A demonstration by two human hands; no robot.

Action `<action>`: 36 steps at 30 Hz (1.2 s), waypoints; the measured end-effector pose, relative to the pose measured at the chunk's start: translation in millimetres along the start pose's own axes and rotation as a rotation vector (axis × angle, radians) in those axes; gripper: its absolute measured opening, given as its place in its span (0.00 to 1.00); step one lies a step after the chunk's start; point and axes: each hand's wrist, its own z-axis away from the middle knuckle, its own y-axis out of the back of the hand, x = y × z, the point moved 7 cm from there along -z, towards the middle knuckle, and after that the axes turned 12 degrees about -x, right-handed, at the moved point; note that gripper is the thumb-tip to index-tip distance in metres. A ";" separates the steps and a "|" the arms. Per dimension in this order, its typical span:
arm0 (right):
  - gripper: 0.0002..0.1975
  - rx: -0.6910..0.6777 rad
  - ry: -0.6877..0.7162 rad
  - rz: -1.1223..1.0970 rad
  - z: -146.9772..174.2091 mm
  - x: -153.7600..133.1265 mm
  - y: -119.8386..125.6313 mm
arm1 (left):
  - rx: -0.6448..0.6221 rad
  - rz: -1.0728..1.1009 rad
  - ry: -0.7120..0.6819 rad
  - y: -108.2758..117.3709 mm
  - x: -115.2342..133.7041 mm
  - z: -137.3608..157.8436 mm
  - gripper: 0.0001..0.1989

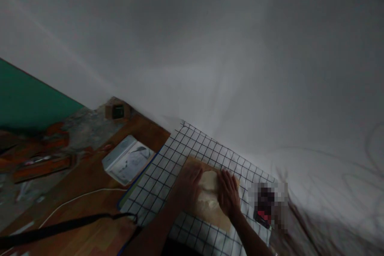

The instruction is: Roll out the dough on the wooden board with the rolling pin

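Note:
A pale lump of dough (208, 182) lies on a brown wooden board (220, 221), with a whitish, floury-looking patch in front of it. My left hand (190, 178) presses on the dough's left side, its fingers bent over the edge and partly lost in shadow. On the opposite side, my right hand (228, 192) grips the dough with its fingers close together and pointing away from me. Both hands touch the dough. Whatever lies under the palms is hidden.
A white cloth with black grid lines (162, 172) lies beneath the board. To the left, a clear plastic packet (127, 160) and a white cable (81, 197) rest on a wooden surface. A dark strap (75, 224) crosses the lower left. A pixelated dark object (264, 208) sits at right.

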 end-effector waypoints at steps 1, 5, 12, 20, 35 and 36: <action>0.34 0.011 -0.015 -0.008 2.2 -0.4 -1.1 | -0.029 0.005 -0.004 0.7 0.8 -0.2 0.38; 0.33 0.064 -0.102 -0.026 17.0 -8.7 -2.6 | -0.089 0.013 -0.067 5.7 5.7 -0.9 0.37; 0.31 0.155 -0.278 -0.020 49.9 -31.2 -14.5 | -0.077 -0.056 -0.169 -2.2 10.0 4.4 0.35; 0.28 0.241 -0.365 -0.063 76.0 -58.7 -31.5 | -0.014 -0.103 -0.250 -8.1 10.4 34.7 0.32; 0.19 0.292 -0.275 -0.048 117.6 -88.7 -34.4 | 0.081 -0.180 -0.312 -46.4 -4.8 84.8 0.21; 0.18 0.271 -0.260 -0.044 116.9 -86.2 -32.2 | 0.081 -0.156 -0.302 -45.7 -3.9 86.2 0.21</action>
